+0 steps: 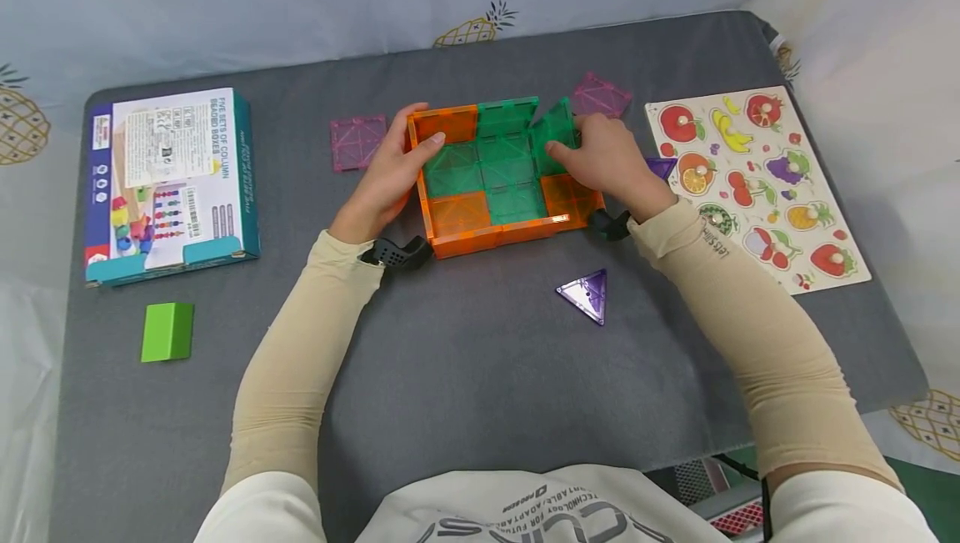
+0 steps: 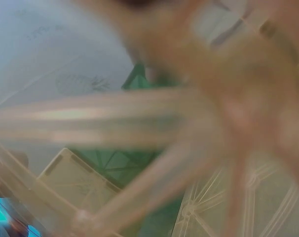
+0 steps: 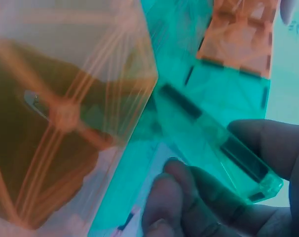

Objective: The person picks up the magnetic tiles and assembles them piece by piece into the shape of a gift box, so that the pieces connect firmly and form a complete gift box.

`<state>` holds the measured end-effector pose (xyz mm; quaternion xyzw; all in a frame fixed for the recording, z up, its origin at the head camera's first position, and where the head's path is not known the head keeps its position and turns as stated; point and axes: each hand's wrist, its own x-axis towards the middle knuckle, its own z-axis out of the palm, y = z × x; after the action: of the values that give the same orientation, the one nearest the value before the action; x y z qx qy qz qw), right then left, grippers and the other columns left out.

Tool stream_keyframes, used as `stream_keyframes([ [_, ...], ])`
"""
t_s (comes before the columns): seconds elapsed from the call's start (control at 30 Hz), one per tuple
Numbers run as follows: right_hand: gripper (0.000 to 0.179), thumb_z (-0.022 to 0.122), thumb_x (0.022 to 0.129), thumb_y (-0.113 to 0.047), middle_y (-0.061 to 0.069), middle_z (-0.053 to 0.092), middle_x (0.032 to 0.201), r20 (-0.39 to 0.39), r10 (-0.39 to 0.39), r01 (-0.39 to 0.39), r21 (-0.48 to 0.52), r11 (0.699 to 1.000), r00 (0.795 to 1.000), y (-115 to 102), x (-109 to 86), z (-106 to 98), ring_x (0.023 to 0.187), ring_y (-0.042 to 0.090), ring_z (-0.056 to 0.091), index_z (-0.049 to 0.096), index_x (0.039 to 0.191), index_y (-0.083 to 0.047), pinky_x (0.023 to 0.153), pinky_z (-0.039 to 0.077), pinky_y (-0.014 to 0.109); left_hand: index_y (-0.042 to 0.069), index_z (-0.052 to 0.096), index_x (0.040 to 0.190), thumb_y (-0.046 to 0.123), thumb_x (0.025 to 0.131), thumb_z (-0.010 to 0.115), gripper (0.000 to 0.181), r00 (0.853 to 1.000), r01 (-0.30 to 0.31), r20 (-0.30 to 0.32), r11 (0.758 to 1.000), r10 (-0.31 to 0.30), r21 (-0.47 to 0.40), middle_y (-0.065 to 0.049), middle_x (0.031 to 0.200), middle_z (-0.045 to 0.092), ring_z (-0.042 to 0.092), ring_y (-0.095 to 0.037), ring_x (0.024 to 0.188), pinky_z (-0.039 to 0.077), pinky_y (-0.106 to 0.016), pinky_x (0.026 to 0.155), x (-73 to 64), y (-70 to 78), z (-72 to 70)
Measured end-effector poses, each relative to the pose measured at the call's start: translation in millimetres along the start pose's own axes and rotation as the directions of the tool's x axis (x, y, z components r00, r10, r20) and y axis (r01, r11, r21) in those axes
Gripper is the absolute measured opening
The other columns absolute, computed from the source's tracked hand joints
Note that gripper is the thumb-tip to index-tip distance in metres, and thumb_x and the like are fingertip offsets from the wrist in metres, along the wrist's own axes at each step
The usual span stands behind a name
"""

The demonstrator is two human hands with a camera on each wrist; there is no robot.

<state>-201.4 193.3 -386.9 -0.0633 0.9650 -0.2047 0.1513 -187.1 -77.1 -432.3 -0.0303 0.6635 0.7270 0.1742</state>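
Note:
A shallow open box of see-through magnetic tiles, with orange corner walls and a green middle, stands on the table; its orange front wall (image 1: 495, 236) faces me. My left hand (image 1: 382, 180) grips the box's left side, thumb over the top edge and fingers outside. At the right end, my right hand (image 1: 613, 158) pinches a green magnetic tile (image 1: 557, 133) between thumb and fingers. That tile tilts at the box's right side, with a gap beside the back wall. In the right wrist view the green tile (image 3: 216, 148) shows dark magnets along its edge. The left wrist view is mostly blurred.
Pink square tiles (image 1: 357, 143) (image 1: 601, 96) lie behind the box. A purple triangle tile (image 1: 587, 296) lies in front; another purple tile (image 1: 662, 167) is by the right wrist. A fruit puzzle board (image 1: 757, 184) is right; a boxed toy (image 1: 168, 184) and green block (image 1: 167, 332) are left.

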Motion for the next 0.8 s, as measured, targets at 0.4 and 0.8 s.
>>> stream_keyframes([
  [0.4,0.025,0.047,0.094,-0.026,0.002,0.041,0.059,-0.117,-0.078,0.080,0.017,0.997,0.990,-4.1,-5.9,11.8,0.051,0.021,0.043,0.048,0.075,-0.009,0.049,0.031,0.029,0.020,0.023,0.150,0.020,0.099,0.052,0.059,1.000,-0.004,0.009,1.000,0.004,-0.002,-0.009,0.143,0.038,0.044,-0.028,0.123,0.038,-0.044,0.105,0.3,0.0,-0.2],
  [0.8,0.036,0.054,0.095,-0.039,0.009,0.053,0.066,-0.097,-0.144,0.144,-0.007,0.990,0.985,-6.7,-7.1,18.5,0.054,0.025,0.050,0.056,0.093,-0.003,0.050,0.037,0.033,0.019,0.024,0.150,0.021,0.099,0.051,0.058,1.000,-0.002,0.013,1.000,0.002,-0.006,-0.009,0.144,0.037,0.043,-0.028,0.125,0.039,-0.045,0.105,0.8,0.2,-0.9],
])
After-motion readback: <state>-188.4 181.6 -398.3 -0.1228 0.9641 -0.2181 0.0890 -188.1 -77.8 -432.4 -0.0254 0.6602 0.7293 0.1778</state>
